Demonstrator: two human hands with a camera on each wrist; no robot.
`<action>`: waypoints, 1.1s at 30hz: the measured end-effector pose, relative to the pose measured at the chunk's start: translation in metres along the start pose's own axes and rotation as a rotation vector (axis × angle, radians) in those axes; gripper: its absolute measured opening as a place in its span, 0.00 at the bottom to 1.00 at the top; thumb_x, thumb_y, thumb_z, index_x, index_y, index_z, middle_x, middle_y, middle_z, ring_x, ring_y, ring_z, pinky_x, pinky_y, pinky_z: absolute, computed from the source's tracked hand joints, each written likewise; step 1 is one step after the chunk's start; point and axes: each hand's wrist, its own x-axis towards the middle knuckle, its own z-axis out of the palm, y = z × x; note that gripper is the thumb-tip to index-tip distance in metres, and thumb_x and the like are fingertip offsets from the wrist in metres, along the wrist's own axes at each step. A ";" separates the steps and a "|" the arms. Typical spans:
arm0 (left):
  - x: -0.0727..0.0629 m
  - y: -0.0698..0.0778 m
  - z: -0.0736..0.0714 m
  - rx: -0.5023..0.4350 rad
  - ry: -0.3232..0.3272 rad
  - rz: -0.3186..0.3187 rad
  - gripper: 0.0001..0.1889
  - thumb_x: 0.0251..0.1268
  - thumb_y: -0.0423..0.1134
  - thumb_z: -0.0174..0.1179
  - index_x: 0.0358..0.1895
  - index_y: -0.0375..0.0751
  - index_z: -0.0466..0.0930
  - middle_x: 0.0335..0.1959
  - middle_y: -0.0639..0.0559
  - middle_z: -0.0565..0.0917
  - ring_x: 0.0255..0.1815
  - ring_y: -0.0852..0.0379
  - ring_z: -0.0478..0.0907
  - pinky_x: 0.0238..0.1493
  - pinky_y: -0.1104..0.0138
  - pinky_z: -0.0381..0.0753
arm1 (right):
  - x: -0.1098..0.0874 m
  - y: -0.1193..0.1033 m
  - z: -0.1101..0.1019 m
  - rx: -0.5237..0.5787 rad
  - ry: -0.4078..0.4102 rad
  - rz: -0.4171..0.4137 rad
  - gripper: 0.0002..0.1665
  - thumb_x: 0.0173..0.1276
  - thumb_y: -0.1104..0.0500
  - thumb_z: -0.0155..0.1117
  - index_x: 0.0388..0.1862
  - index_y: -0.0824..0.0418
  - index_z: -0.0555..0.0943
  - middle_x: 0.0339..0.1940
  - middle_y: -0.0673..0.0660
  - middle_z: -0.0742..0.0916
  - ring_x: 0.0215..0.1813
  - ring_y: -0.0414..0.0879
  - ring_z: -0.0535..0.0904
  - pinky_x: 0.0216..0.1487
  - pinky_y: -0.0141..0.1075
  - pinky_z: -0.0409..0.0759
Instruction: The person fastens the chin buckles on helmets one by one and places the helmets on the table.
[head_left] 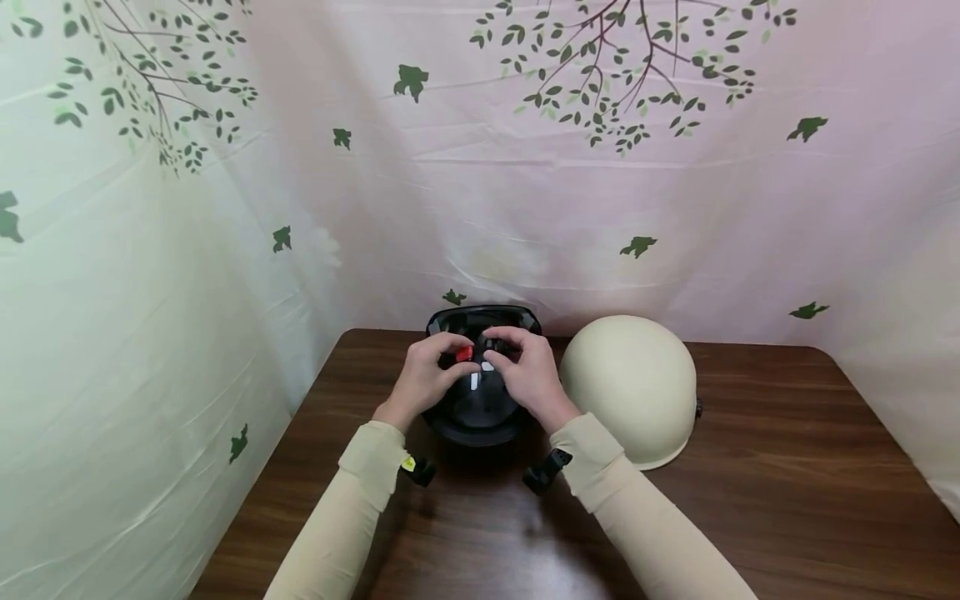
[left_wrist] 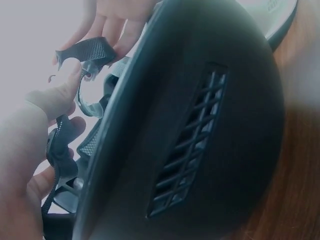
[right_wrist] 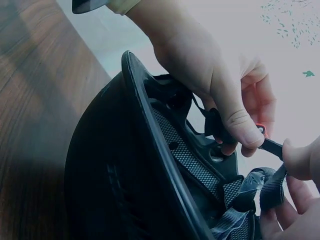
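A black helmet (head_left: 480, 417) lies upside down, its hollow facing up, with padding (right_wrist: 185, 150) and chin straps showing inside. Over the hollow, my left hand (head_left: 423, 379) pinches a black buckle with a red part (head_left: 464, 353) between thumb and fingers. My right hand (head_left: 531, 379) is close beside it, holding the chin strap (left_wrist: 90, 51) with thumb and fingertips. In the right wrist view, a short black strip (right_wrist: 272, 148) spans from the left fingertips to the right thumb. Whether the buckle is fastened cannot be told.
A cream helmet (head_left: 630, 383) rests dome up just right of the black one. Both stand on a dark wooden table (head_left: 787, 450). A pale curtain (head_left: 480, 208) printed with leaves and birds hangs behind the table's far edge and along the left.
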 end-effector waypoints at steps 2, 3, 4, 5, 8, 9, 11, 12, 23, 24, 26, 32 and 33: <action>0.001 0.000 -0.001 0.000 0.005 0.001 0.19 0.55 0.37 0.80 0.49 0.39 0.87 0.46 0.47 0.90 0.47 0.52 0.86 0.57 0.57 0.86 | 0.001 0.000 0.000 -0.013 -0.003 -0.011 0.17 0.70 0.66 0.73 0.57 0.60 0.88 0.57 0.59 0.89 0.58 0.52 0.84 0.59 0.49 0.84; 0.001 0.001 -0.001 0.003 0.006 0.002 0.19 0.55 0.37 0.80 0.49 0.39 0.87 0.46 0.47 0.90 0.47 0.52 0.86 0.57 0.57 0.86 | 0.001 0.000 0.001 -0.022 -0.003 -0.020 0.17 0.70 0.66 0.74 0.56 0.60 0.89 0.57 0.58 0.89 0.58 0.52 0.84 0.59 0.49 0.84; 0.001 0.000 -0.001 0.005 0.004 0.003 0.19 0.56 0.37 0.80 0.50 0.39 0.87 0.46 0.47 0.90 0.47 0.53 0.86 0.57 0.57 0.86 | 0.000 0.001 0.001 -0.040 0.000 -0.029 0.17 0.69 0.66 0.74 0.56 0.60 0.89 0.57 0.58 0.89 0.58 0.52 0.84 0.59 0.49 0.84; 0.001 0.000 -0.002 0.006 0.001 0.005 0.19 0.56 0.37 0.80 0.50 0.39 0.87 0.47 0.47 0.90 0.47 0.53 0.86 0.57 0.57 0.86 | 0.000 0.001 0.002 -0.058 0.001 -0.042 0.17 0.68 0.66 0.75 0.56 0.59 0.89 0.57 0.58 0.89 0.58 0.52 0.84 0.59 0.49 0.85; 0.001 0.000 -0.002 0.013 -0.008 0.013 0.18 0.57 0.37 0.80 0.50 0.39 0.87 0.47 0.47 0.89 0.48 0.53 0.86 0.57 0.58 0.86 | -0.001 0.002 0.003 -0.135 0.002 -0.088 0.18 0.67 0.64 0.77 0.56 0.59 0.88 0.57 0.58 0.89 0.58 0.53 0.86 0.60 0.49 0.84; 0.001 0.000 -0.003 0.017 -0.009 0.015 0.18 0.57 0.36 0.80 0.50 0.39 0.87 0.47 0.47 0.89 0.47 0.53 0.86 0.57 0.58 0.86 | -0.001 0.002 0.003 -0.156 0.003 -0.101 0.18 0.67 0.63 0.77 0.56 0.60 0.88 0.56 0.58 0.90 0.58 0.53 0.86 0.60 0.50 0.84; 0.001 0.000 -0.004 0.018 -0.013 0.013 0.18 0.56 0.36 0.80 0.49 0.39 0.87 0.47 0.47 0.89 0.47 0.53 0.85 0.57 0.57 0.86 | -0.001 0.000 0.002 -0.190 0.002 -0.124 0.20 0.67 0.62 0.78 0.57 0.60 0.88 0.54 0.59 0.91 0.57 0.53 0.87 0.59 0.51 0.85; 0.002 0.001 -0.005 0.018 -0.017 0.009 0.18 0.56 0.36 0.80 0.50 0.38 0.87 0.47 0.47 0.89 0.47 0.53 0.85 0.57 0.57 0.86 | -0.001 -0.001 0.002 -0.206 0.003 -0.134 0.20 0.67 0.62 0.77 0.58 0.60 0.88 0.53 0.59 0.91 0.56 0.53 0.88 0.59 0.51 0.85; 0.006 0.005 -0.009 0.008 -0.047 -0.004 0.17 0.57 0.38 0.80 0.49 0.41 0.88 0.47 0.49 0.89 0.47 0.54 0.83 0.58 0.58 0.85 | -0.003 -0.002 -0.006 -0.279 -0.060 -0.133 0.18 0.69 0.61 0.76 0.57 0.61 0.87 0.51 0.59 0.88 0.52 0.53 0.88 0.55 0.47 0.87; 0.006 0.004 -0.009 0.006 -0.048 -0.001 0.17 0.57 0.38 0.80 0.49 0.41 0.89 0.47 0.50 0.89 0.47 0.55 0.83 0.58 0.58 0.85 | -0.003 -0.001 -0.007 -0.282 -0.060 -0.139 0.17 0.69 0.61 0.76 0.56 0.61 0.87 0.50 0.59 0.88 0.50 0.53 0.88 0.54 0.46 0.87; 0.006 0.004 -0.008 0.000 -0.050 0.003 0.17 0.57 0.38 0.80 0.49 0.42 0.89 0.47 0.50 0.88 0.47 0.55 0.83 0.57 0.58 0.85 | -0.004 0.000 -0.008 -0.282 -0.055 -0.144 0.17 0.68 0.62 0.77 0.55 0.60 0.88 0.48 0.59 0.88 0.49 0.52 0.88 0.54 0.46 0.87; 0.006 0.005 -0.008 0.007 -0.056 -0.016 0.16 0.58 0.38 0.79 0.50 0.43 0.89 0.48 0.51 0.88 0.49 0.55 0.83 0.58 0.59 0.85 | -0.004 -0.002 -0.011 -0.277 -0.053 -0.129 0.17 0.68 0.63 0.76 0.56 0.60 0.88 0.47 0.58 0.91 0.48 0.53 0.88 0.53 0.48 0.87; 0.006 0.005 -0.007 0.008 -0.058 -0.020 0.16 0.58 0.38 0.79 0.50 0.42 0.89 0.48 0.51 0.88 0.49 0.55 0.83 0.58 0.59 0.85 | -0.004 -0.001 -0.012 -0.271 -0.055 -0.124 0.17 0.68 0.63 0.76 0.56 0.61 0.88 0.48 0.58 0.91 0.48 0.53 0.88 0.54 0.49 0.87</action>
